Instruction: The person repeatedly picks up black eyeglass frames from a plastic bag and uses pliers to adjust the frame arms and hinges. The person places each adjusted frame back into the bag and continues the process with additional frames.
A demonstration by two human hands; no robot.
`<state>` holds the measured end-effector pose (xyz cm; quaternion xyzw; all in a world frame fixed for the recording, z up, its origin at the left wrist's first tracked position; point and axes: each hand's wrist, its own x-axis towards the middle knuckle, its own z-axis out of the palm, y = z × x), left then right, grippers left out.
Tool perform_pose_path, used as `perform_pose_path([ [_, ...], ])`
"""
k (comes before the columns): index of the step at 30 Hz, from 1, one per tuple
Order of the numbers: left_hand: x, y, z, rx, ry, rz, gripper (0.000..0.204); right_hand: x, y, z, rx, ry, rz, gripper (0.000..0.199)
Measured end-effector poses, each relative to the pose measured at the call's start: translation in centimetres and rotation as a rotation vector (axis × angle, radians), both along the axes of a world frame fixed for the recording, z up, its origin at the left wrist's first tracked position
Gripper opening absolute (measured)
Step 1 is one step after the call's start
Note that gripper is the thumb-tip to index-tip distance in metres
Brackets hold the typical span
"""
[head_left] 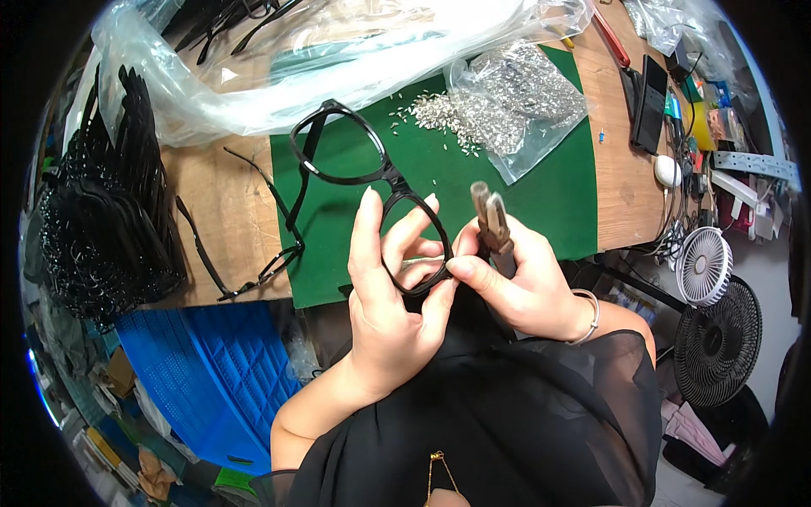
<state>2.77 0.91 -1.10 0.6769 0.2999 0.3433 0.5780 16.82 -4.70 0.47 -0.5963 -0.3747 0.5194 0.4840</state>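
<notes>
Head view: left hand (384, 317) grips black glasses frame (394, 177), long axis slanting down-right toward right hand (528, 283). Latter clasps pliers (498, 237); thumb-to-rim contact unclear.

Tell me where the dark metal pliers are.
In the head view, the dark metal pliers are in the right hand, right of the black round-rimmed glasses frame.

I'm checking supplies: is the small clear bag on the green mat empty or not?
Not empty: the small clear bag holds many silver pieces, seen through its plastic; more lie loose on the green mat beside it.
</notes>
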Motion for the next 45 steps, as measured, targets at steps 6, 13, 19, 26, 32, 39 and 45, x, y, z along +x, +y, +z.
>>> perform_pose_path([
  [6, -0.6, 0.6, -0.6, -0.005, -0.002, -0.081, 0.087, 0.9, 1.5, 0.9, -0.194, 0.303, 0.170, 0.021],
  [13, -1.2, 0.7, 0.4, -0.330, -0.208, -0.070, 0.087, 0.0, 1.4, 1.0, -0.108, 0.294, 0.194, 0.025],
  [19, -1.1, 0.7, -0.1, -0.046, -0.079, -0.069, 0.086, -0.4, 1.3, 0.4, -0.069, 0.315, 0.151, 0.027],
  [26, -1.1, 0.8, -0.2, -0.214, -0.192, -0.082, 0.086, -0.3, 1.3, 0.8, -0.069, 0.268, 0.175, 0.019],
  [32, -1.7, 1.2, 0.1, -0.254, -0.169, -0.111, 0.084, 0.0, 1.8, 1.3, -0.174, 0.324, 0.234, 0.016],
  [39, -2.7, 2.0, 2.2, -0.408, -0.158, -0.100, 0.089, 1.6, 1.5, 2.1, -0.161, 0.157, 0.278, 0.018],
  [45, -2.6, 1.7, 2.4, -0.573, -0.185, -0.089, 0.091, 2.2, 1.9, 3.2, -0.207, -0.214, 0.766, 0.027],
])
